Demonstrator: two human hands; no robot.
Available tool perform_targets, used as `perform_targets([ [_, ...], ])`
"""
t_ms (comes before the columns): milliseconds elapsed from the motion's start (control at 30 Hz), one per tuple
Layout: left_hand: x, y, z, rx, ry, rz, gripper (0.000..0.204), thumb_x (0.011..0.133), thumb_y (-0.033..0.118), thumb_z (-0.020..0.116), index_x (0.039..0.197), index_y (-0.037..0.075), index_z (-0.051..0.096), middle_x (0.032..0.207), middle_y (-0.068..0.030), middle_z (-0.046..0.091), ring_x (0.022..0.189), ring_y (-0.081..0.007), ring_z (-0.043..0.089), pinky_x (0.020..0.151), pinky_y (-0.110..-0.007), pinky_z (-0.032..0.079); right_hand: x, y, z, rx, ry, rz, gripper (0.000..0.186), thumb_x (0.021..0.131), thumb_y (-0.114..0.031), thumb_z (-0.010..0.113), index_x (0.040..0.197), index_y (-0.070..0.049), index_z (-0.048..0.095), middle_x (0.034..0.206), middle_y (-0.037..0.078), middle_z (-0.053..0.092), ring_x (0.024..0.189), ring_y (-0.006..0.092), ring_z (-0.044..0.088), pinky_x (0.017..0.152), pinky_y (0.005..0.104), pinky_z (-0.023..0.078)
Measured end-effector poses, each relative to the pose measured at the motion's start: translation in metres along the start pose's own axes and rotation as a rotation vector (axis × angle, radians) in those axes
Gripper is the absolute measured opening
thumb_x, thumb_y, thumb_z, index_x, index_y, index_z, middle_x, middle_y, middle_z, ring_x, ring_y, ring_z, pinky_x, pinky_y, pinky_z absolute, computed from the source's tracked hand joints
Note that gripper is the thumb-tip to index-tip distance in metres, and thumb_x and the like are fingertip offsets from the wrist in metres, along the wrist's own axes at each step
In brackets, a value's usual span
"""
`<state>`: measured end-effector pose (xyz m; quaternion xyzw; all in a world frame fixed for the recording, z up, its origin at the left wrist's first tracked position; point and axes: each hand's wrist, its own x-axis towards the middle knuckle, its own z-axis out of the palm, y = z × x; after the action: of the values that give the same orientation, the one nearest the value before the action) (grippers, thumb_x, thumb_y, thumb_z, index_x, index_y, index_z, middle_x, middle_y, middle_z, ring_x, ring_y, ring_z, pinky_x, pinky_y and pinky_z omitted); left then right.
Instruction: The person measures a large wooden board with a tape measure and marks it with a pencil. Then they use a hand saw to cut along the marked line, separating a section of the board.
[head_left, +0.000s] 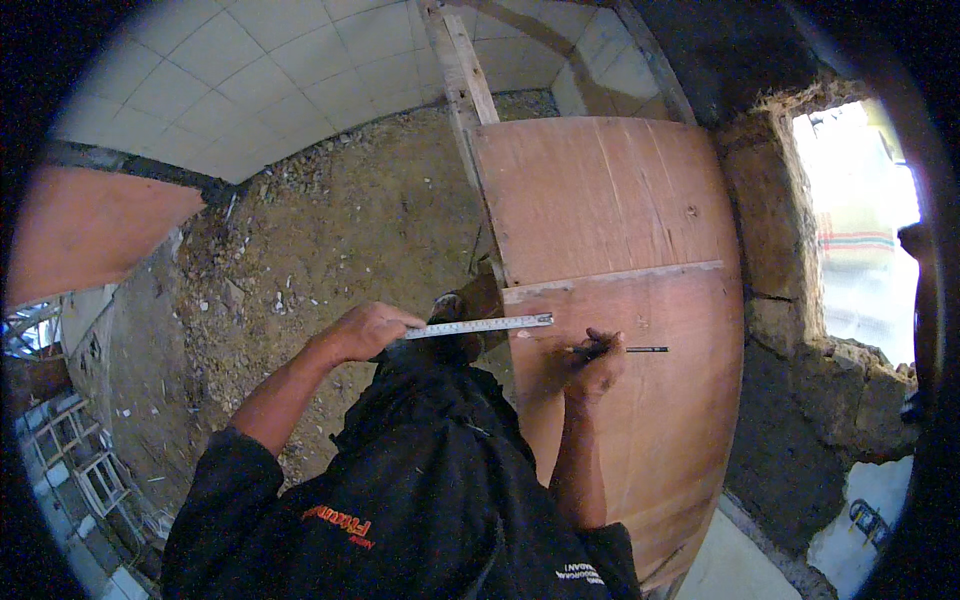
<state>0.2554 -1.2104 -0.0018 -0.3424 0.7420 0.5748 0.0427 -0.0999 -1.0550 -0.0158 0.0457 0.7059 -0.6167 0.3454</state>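
Reddish-brown plywood board (620,230) stands upright beside a rough stone wall (775,220). The left hand (365,330) has its grip clenched on one end of a steel ruler (480,325), whose far end lies across the board's face. Just below the ruler, the right hand (595,368) grasps what looks like a pencil (640,349), tip against the board.

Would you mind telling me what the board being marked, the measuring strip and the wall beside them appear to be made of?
The board looks like plywood: reddish-brown, matte, with faint grain and a knot. The measuring strip held by the left hand looks like pale metal tape with dark graduations, though painted plastic is possible. The wall seems rough, unplastered stone or block, with crumbly edges.
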Motion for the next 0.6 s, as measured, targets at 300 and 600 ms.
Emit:
perform_targets([
  [300, 0.001, -0.001, 0.002, -0.028, 0.038, -0.011, 0.042, 0.089, 0.025, 0.047, 0.115, 0.005, 0.073, 0.112, -0.0218, 0.072, 0.101, -0.0375, 0.069, 0.093, -0.041, 0.052, -0.012, -0.008, 0.021, -0.293, -0.184, -0.240, 0.031, 0.099, -0.029, 0.066, 0.098, 0.001, 0.069, 0.076, 0.007, 0.067, 0.063, 0.0137, 0.060, 0.057, 0.0281, 0.048],
  [600, -0.002, -0.002, 0.004, -0.026, 0.086, -0.027, 0.044, 0.089, 0.029, 0.047, 0.114, 0.006, 0.075, 0.110, -0.0212, 0.073, 0.101, -0.0379, 0.069, 0.092, -0.042, 0.052, -0.021, 0.003, 0.020, -0.409, -0.219, -0.287, 0.022, 0.099, -0.021, 0.065, 0.095, 0.000, 0.067, 0.080, 0.005, 0.069, 0.068, 0.0109, 0.060, 0.063, 0.0267, 0.048],
])
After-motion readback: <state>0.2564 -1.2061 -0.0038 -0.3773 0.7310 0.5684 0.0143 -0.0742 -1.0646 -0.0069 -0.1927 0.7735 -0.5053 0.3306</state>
